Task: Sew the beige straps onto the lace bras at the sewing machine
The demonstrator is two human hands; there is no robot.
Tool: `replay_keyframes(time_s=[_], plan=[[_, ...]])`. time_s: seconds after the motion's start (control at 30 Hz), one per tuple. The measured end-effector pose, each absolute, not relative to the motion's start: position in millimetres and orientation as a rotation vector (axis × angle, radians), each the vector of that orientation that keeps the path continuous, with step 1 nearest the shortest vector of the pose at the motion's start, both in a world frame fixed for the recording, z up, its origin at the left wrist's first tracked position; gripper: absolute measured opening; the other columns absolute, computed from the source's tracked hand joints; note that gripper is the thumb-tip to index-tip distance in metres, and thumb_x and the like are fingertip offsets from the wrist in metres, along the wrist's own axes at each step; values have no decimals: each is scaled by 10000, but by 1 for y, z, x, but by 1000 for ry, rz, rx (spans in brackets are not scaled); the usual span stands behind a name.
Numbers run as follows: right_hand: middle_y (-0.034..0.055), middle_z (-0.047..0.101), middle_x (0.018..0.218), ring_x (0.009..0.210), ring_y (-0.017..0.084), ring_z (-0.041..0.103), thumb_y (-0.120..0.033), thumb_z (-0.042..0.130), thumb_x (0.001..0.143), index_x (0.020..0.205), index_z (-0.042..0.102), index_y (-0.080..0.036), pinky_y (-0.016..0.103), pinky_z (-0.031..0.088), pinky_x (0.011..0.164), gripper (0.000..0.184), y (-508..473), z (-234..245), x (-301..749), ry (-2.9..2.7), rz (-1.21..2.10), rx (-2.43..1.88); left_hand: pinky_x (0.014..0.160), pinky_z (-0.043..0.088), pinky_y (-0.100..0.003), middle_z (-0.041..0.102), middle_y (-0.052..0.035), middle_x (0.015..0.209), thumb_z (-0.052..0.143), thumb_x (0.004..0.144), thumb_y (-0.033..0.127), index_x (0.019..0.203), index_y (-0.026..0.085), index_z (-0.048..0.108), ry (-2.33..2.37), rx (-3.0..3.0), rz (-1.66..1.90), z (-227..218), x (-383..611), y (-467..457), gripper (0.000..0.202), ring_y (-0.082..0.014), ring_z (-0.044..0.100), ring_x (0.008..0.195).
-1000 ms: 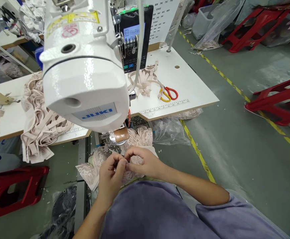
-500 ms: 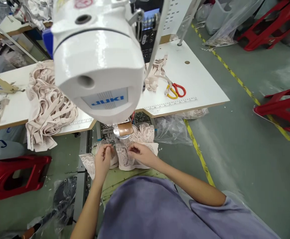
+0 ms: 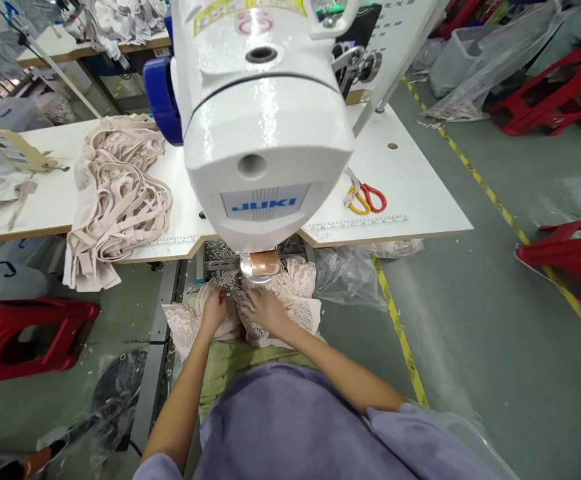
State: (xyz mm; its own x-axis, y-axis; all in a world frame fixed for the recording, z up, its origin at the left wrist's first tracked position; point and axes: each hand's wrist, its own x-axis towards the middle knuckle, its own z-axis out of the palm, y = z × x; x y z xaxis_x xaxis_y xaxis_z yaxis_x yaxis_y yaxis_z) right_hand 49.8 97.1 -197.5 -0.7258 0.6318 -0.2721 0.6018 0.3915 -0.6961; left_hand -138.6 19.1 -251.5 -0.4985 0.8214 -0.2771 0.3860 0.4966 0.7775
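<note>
Beige lace fabric (image 3: 258, 333) lies bunched under the head of a white JUKI sewing machine (image 3: 270, 147) and spreads toward my lap. My left hand (image 3: 214, 309) is closed on the lace at its left part, fingertips pointing at the machine. Just in front of the round metal part with a brown cover (image 3: 264, 263), my right hand (image 3: 266, 311) grips the lace, thumb and fingers bent over it. The needle area is hidden behind the machine head. A gap of lace and dark machine bed shows between my hands.
A heap of beige straps (image 3: 120, 200) hangs over the left table edge. Scissors with red and yellow handles (image 3: 365, 199) lie on the white tabletop (image 3: 415, 180) at right. Red stools (image 3: 570, 260) stand on the floor, and a clear plastic bag (image 3: 345, 277) hangs under the table.
My view has shifted, so the machine appears farther right and more upright. Both hands have moved forward onto the lace, nearer the machine; before, their fingers were pinched and raised above it.
</note>
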Motion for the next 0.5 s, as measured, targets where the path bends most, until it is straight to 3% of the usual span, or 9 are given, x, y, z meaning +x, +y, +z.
replay_keyframes(time_s=[0.13, 0.27, 0.4, 0.5], plan=[[216, 635, 1188, 1129, 334, 569, -349, 602, 885, 1147, 580, -106, 381, 429, 919, 358, 112, -202, 0, -2551, 1360, -1235, 916, 529, -460, 623, -92, 1210, 600, 941, 351, 1182, 159, 607, 2094, 1018, 878, -240, -145, 17, 308, -232, 620, 1069], [101, 676, 845, 842, 235, 625, -277, 596, 860, 861, 611, -142, 298, 437, 715, 136, 122, -200, -12, -2430, 1637, -1207, 930, 516, -471, 639, -90, 1180, 589, 945, 369, 1169, 154, 610, 2103, 990, 910, -217, -153, 1, 312, -230, 628, 1053], [-38, 493, 615, 555, 110, 472, -430, 485, 926, 838, 544, -175, 227, 370, 551, 276, 119, -179, 12, -2188, 1967, -1032, 1026, 453, -464, 594, -149, 1318, 539, 945, 396, 1260, 177, 589, 2004, 995, 969, -184, -150, -5, 387, -280, 562, 1221], [-86, 373, 570, 469, 80, 327, -604, 475, 890, 868, 498, -190, 213, 296, 468, 416, 115, -152, 41, -2011, 2139, -932, 1054, 440, -397, 555, -111, 1411, 534, 932, 420, 1353, 244, 550, 1762, 1094, 972, -151, -136, 1, 457, -267, 510, 1304]])
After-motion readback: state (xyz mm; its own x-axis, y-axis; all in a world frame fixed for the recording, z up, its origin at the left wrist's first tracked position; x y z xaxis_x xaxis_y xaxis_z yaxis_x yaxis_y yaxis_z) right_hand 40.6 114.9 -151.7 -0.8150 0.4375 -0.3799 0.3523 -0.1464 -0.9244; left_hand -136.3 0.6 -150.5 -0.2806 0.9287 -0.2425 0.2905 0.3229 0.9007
